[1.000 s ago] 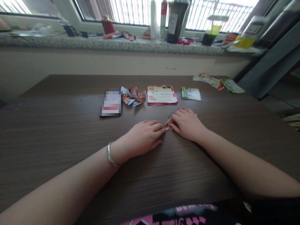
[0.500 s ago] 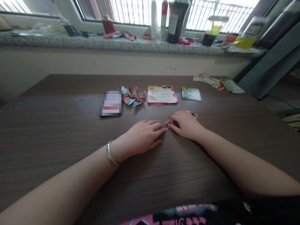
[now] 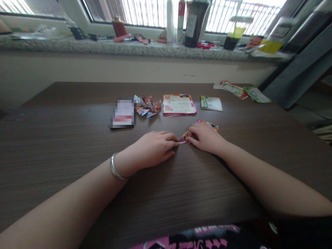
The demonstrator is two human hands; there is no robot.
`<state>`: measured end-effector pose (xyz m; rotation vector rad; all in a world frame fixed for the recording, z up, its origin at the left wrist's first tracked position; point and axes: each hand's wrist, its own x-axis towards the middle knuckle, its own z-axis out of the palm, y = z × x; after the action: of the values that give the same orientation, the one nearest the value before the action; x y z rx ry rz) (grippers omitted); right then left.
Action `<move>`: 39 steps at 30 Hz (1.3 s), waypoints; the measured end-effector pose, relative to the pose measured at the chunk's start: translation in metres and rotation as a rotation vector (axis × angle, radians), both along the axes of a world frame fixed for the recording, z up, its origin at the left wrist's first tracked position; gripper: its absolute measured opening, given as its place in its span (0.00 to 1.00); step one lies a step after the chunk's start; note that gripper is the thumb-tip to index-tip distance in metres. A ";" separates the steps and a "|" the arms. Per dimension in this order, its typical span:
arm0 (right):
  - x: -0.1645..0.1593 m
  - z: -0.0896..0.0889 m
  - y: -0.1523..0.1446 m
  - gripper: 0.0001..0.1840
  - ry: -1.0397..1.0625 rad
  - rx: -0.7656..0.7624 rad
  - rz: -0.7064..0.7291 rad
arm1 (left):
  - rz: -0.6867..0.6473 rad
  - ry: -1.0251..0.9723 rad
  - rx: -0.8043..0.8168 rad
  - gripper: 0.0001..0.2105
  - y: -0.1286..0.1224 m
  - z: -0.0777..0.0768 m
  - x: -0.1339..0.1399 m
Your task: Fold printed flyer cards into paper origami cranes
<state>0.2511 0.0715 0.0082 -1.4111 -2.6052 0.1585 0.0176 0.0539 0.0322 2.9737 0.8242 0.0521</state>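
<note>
A folded sheet of colourful printed paper (image 3: 185, 138) lies on the brown table, largely covered by my right hand. My right hand (image 3: 204, 137) rests on it with the fingers curled and the thumb tucked close, pressing the paper down. At the paper's left tip are the fingertips of my left hand (image 3: 155, 148), which lies low over the table with its fingers stretched out. A silver bangle (image 3: 113, 167) circles my left wrist. Beyond my hands sit a cluster of folded paper pieces (image 3: 147, 106) and a stack of printed sheets (image 3: 179, 104).
Left of the folded pieces is a blurred-out phone-like object (image 3: 122, 114). A small stack of green-edged cards (image 3: 211, 103) lies right of the sheets, with several paper strips (image 3: 234, 90) at the far right. Bottles and small items crowd the speckled windowsill (image 3: 153, 50).
My left hand has slid slightly leftward, and more of the paper's left tip shows. My right hand has stayed in place on the paper.
</note>
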 end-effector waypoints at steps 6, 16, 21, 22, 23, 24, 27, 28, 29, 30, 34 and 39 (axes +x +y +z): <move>0.002 -0.003 -0.001 0.11 0.005 0.008 -0.001 | -0.010 -0.024 -0.027 0.13 0.004 0.000 -0.004; 0.000 0.000 -0.005 0.10 0.001 0.026 0.021 | -0.015 -0.269 -0.018 0.11 0.007 -0.010 -0.008; 0.001 -0.003 -0.002 0.09 0.063 0.073 0.138 | -0.110 -0.202 -0.021 0.18 0.008 -0.012 -0.007; 0.002 -0.004 0.000 0.10 0.091 0.078 0.133 | -0.125 -0.173 -0.006 0.18 0.008 -0.012 -0.007; 0.002 -0.005 0.001 0.09 0.119 0.088 0.130 | -0.130 -0.147 0.011 0.17 0.008 -0.011 -0.006; 0.003 -0.006 0.003 0.08 0.147 0.108 0.134 | -0.126 -0.125 0.028 0.18 0.007 -0.011 -0.006; 0.005 -0.006 0.005 0.06 0.191 0.224 0.192 | -0.077 -0.071 0.060 0.19 0.004 -0.008 -0.004; 0.005 -0.005 0.005 0.07 0.185 0.261 0.222 | -0.061 -0.060 0.061 0.19 0.002 -0.007 -0.003; 0.005 -0.004 0.004 0.08 0.167 0.285 0.253 | -0.049 -0.054 0.058 0.18 0.002 -0.006 -0.003; 0.005 -0.003 0.003 0.10 0.140 0.297 0.285 | -0.042 -0.050 0.053 0.18 0.001 -0.006 -0.002; 0.003 0.004 -0.004 0.15 0.002 0.268 0.350 | -0.032 -0.044 0.043 0.18 0.000 -0.005 -0.001; 0.004 0.008 -0.008 0.15 -0.087 0.227 0.376 | -0.015 -0.027 0.050 0.18 -0.001 -0.005 0.000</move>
<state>0.2550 0.0634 0.0157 -0.8658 -2.8261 -0.1507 0.0173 0.0528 0.0276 3.0186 0.8093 0.1139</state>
